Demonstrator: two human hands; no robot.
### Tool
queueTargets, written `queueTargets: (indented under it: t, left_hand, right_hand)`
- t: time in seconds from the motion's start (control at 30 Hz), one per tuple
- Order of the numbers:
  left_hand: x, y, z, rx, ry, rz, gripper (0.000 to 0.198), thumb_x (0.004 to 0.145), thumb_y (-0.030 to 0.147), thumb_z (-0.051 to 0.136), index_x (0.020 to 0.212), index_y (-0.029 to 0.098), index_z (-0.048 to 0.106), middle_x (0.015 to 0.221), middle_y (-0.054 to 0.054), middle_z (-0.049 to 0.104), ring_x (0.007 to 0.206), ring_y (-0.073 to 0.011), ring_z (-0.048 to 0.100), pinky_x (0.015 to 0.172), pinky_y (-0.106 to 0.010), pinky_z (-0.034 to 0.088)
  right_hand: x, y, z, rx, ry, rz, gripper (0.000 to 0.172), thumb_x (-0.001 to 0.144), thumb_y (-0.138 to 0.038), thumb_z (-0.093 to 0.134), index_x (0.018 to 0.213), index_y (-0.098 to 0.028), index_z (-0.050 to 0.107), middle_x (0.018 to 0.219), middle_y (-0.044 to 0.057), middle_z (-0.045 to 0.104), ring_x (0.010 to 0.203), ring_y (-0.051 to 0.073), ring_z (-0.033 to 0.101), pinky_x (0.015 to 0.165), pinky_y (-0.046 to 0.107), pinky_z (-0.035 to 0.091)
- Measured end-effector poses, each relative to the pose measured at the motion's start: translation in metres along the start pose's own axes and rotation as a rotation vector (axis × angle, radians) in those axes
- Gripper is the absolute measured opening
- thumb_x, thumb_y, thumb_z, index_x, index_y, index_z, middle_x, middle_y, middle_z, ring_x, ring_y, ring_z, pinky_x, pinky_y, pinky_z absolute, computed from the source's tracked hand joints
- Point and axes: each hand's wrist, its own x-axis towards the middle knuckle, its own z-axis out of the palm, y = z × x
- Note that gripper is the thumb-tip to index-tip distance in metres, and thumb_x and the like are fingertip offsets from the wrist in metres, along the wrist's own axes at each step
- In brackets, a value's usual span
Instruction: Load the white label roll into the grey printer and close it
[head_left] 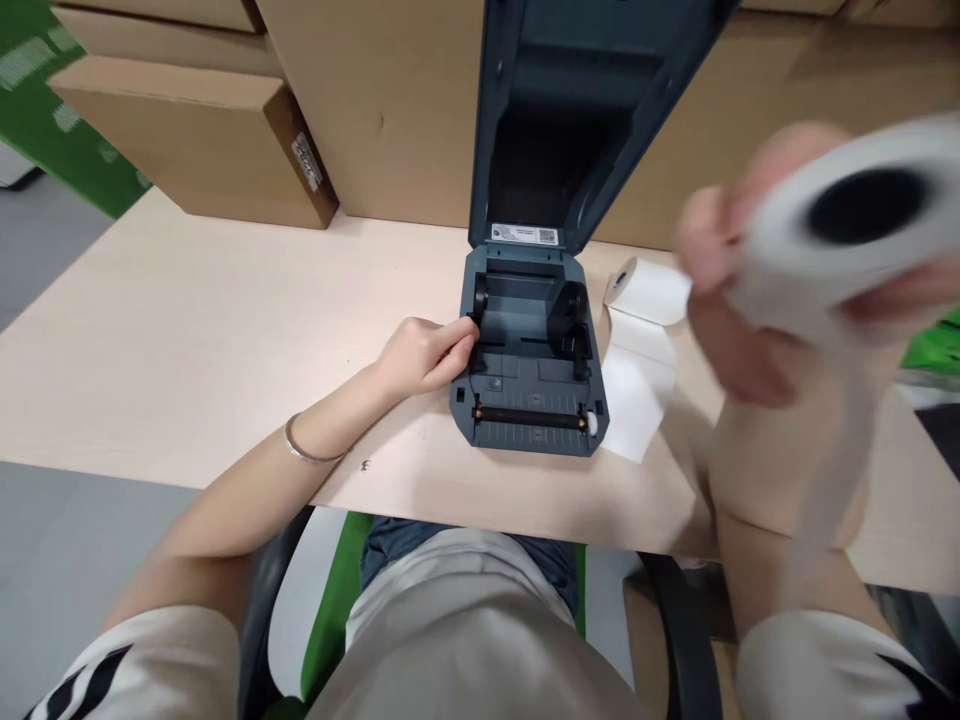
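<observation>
A dark blue-grey label printer (536,385) stands on the table with its lid (577,110) raised, its roll compartment bare and a black roller across the front. My left hand (431,355) has its fingers closed on the printer's left rim, near the inner roll holder. High on the right, my right hand (720,250) grips a white label roll (784,235), blurred by motion. A loose strip of paper hangs down from that roll. Just right of the printer lies a second white label roll (656,290), partly unrolled toward me.
A cardboard box (180,150) sits at the table's back left, and larger cardboard (390,120) stands behind the printer. The table's front edge runs close to my lap. Chair armrests (682,630) rise beside me. Something green (934,345) shows at the far right.
</observation>
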Motion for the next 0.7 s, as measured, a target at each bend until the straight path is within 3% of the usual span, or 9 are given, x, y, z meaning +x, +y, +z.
queueTargets:
  t: [0.1,0.2,0.27,0.33,0.4,0.5,0.7]
  left_hand:
    - [-0.001,0.000,0.000,0.001,0.000,0.002,0.029,0.109,0.028,0.039,0.089,0.021,0.058,0.048,0.010,0.045,0.038,-0.0089,0.047,0.045,-0.019,0.037]
    - [0.000,-0.001,0.000,-0.006,0.003,0.013,0.032,0.110,0.032,0.038,0.087,0.021,0.058,0.049,0.008,0.048,0.038,-0.0093,0.047,0.044,-0.020,0.035]
    - [0.000,-0.003,0.001,-0.015,0.015,0.027,0.035,0.111,0.036,0.037,0.087,0.021,0.057,0.050,0.007,0.050,0.037,-0.0094,0.047,0.043,-0.020,0.034]
    - [0.000,-0.004,0.002,-0.010,0.043,0.052,0.039,0.112,0.039,0.036,0.084,0.021,0.056,0.048,0.007,0.049,0.035,-0.0097,0.043,0.042,-0.022,0.031]
    - [0.001,-0.004,0.002,0.006,0.052,0.068,0.041,0.112,0.040,0.034,0.080,0.022,0.053,0.046,0.007,0.045,0.034,-0.0102,0.040,0.041,-0.023,0.029]
    - [0.000,-0.003,0.000,0.018,0.005,0.030,0.038,0.111,0.034,0.034,0.081,0.022,0.053,0.047,0.007,0.044,0.037,-0.0107,0.043,0.044,-0.023,0.032]
    - [0.001,0.000,-0.001,-0.001,0.002,0.023,0.034,0.111,0.031,0.036,0.083,0.022,0.054,0.049,0.008,0.045,0.038,-0.0100,0.045,0.045,-0.022,0.034]
  right_hand:
    - [0.010,0.014,0.019,0.026,-0.167,-0.049,0.042,0.080,-0.057,0.080,0.104,-0.027,0.062,0.103,0.004,0.073,0.081,0.022,0.069,0.065,0.034,0.055]
    - [0.028,0.035,0.043,-0.279,-0.206,-0.096,0.034,0.089,-0.052,0.070,0.109,-0.024,0.068,0.119,0.008,0.076,0.104,0.028,0.072,0.094,0.046,0.060]
    - [0.039,0.048,0.056,-0.424,-0.220,-0.148,0.033,0.092,-0.045,0.063,0.118,-0.024,0.069,0.127,0.009,0.076,0.119,0.032,0.070,0.121,0.061,0.045]
    - [0.044,0.059,0.062,-0.530,-0.259,-0.210,0.040,0.092,-0.030,0.058,0.129,-0.023,0.069,0.135,0.009,0.074,0.130,0.032,0.067,0.134,0.069,0.021]
    - [0.044,0.065,0.065,-0.621,-0.294,-0.244,0.045,0.089,-0.020,0.055,0.130,-0.022,0.072,0.132,0.009,0.076,0.131,0.032,0.067,0.136,0.071,0.009]
    - [0.040,0.067,0.065,-0.724,-0.295,-0.231,0.036,0.092,-0.020,0.053,0.118,-0.023,0.078,0.115,0.008,0.080,0.124,0.034,0.070,0.137,0.071,0.006]
    - [0.036,0.066,0.068,-0.789,-0.266,-0.231,0.040,0.099,-0.020,0.047,0.117,-0.031,0.081,0.111,0.004,0.082,0.133,0.036,0.065,0.138,0.072,0.002]
